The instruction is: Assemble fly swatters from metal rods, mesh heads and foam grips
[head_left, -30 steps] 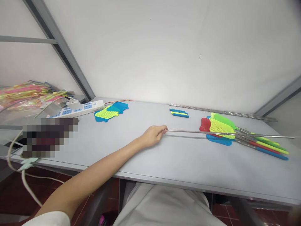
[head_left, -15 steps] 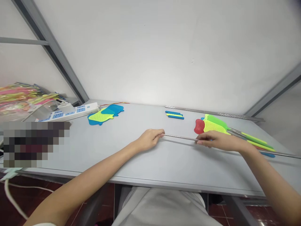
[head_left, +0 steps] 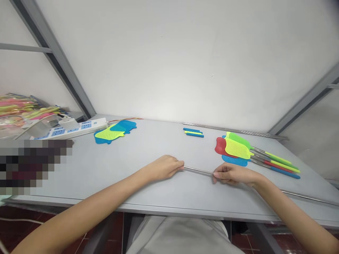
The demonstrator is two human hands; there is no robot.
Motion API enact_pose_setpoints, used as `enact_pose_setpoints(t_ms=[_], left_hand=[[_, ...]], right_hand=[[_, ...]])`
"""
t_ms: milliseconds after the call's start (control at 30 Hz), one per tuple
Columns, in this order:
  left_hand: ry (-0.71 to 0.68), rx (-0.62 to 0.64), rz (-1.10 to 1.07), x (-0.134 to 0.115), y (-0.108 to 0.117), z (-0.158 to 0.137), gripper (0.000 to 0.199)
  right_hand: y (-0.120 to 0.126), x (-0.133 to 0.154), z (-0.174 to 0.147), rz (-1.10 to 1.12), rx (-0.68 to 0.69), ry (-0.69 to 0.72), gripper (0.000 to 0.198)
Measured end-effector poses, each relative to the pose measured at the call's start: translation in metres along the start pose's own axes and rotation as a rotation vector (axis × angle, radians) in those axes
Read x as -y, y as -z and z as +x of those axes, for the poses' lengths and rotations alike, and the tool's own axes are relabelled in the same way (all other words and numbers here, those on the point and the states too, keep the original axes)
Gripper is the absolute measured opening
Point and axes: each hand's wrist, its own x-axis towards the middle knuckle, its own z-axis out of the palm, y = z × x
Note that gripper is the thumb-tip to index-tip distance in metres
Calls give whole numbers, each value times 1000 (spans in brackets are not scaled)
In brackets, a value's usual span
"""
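A thin metal rod (head_left: 198, 171) runs between my hands above the table. My left hand (head_left: 167, 167) is closed around its left end. My right hand (head_left: 230, 174) pinches it farther right; a metal rod also shows beyond my right forearm. Behind my right hand lies a pile of fly swatters, with a yellow mesh head (head_left: 238, 148), a red one (head_left: 220, 146), a green one (head_left: 239, 140) and a blue one (head_left: 235, 161). Their coloured grips (head_left: 284, 173) point right. Several short blue and yellow handle tubes (head_left: 194, 133) lie mid-table, apart from my hands.
Loose blue and yellow swatter heads (head_left: 109, 134) lie at the back left, beside a white power strip (head_left: 76, 128). More metal rods (head_left: 238, 131) line the back wall. Bagged colourful items (head_left: 21, 106) are piled at far left. The table's front edge (head_left: 172, 211) is near my body.
Both hands and the rod have shifted toward the table's front edge. The swatter pile, partly covered by my right hand before, is now in plain view. The camera view has shifted slightly.
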Motion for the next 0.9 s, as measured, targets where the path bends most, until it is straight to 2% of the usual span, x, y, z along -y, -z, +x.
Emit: enact_pose_setpoints(t_ms=[267, 667, 900], left_hand=[[5, -16, 7, 2, -6, 1, 26], [14, -30, 3, 2, -7, 1, 24], [78, -8, -12, 18, -4, 3, 26]], right_hand=[[2, -3, 9, 207, 89, -4, 42], [-1, 1, 20, 237, 116, -3, 41], [-1, 8, 27, 241, 83, 18, 40]])
